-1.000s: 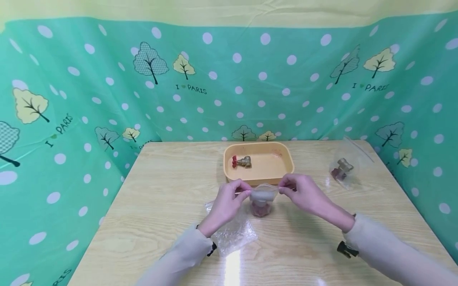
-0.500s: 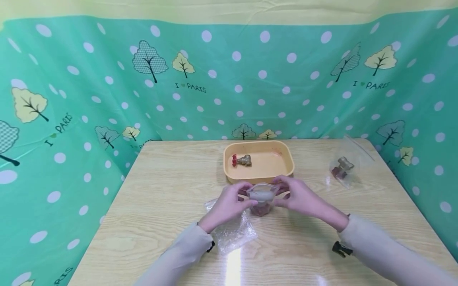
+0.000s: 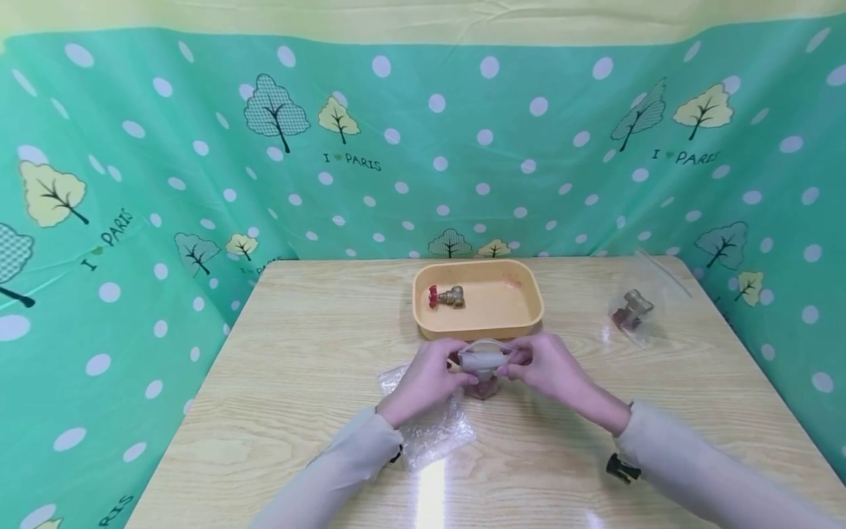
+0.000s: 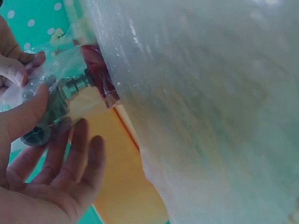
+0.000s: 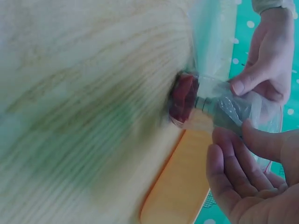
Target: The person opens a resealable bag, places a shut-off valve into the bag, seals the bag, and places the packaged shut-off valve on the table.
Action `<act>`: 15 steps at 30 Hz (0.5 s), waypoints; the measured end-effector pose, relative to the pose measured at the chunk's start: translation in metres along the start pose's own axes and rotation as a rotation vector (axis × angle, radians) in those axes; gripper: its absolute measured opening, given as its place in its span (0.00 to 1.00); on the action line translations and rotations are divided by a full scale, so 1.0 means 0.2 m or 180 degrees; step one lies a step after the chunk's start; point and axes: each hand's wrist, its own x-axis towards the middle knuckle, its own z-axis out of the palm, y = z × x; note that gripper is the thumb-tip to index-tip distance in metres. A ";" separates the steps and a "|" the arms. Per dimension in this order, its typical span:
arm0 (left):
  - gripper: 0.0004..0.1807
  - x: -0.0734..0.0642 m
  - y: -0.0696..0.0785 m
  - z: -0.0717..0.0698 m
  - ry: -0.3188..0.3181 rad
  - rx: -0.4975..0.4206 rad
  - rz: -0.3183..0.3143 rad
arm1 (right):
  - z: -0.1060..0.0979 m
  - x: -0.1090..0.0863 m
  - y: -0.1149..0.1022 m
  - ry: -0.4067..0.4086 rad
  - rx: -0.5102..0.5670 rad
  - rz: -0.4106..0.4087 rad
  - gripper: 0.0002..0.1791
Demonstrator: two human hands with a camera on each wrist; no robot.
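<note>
A brass gate valve [image 3: 482, 361] with a red handwheel [image 5: 183, 97] stands inside a clear plastic zip bag, handwheel down, in front of the tray. My left hand [image 3: 432, 375] grips the valve body through the bag from the left, thumb on the near side. From the right, my right hand [image 3: 546, 367] pinches the body and bag between thumb and fingers. The bag's mouth [image 3: 489, 343] rises above the valve body. In the left wrist view the valve body [image 4: 56, 102] lies between thumb and fingers, under the film.
Behind the hands stands an orange tray [image 3: 477, 332] with another red-handled valve [image 3: 447, 297] in it. A bagged valve [image 3: 632, 310] lies at the back right of the wooden table [image 3: 297, 353]. A flat clear plastic bag [image 3: 436, 433] lies under the left wrist.
Both hands have come down from the bag's mouth, where they pinched its edges, to the valve body. They now hold the body through the film from both sides.
</note>
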 end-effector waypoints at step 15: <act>0.16 -0.03 -0.07 -0.11 -0.0475 -0.0312 0.0141 | -0.06 -0.04 0.01 -0.0108 0.0129 0.0093 0.07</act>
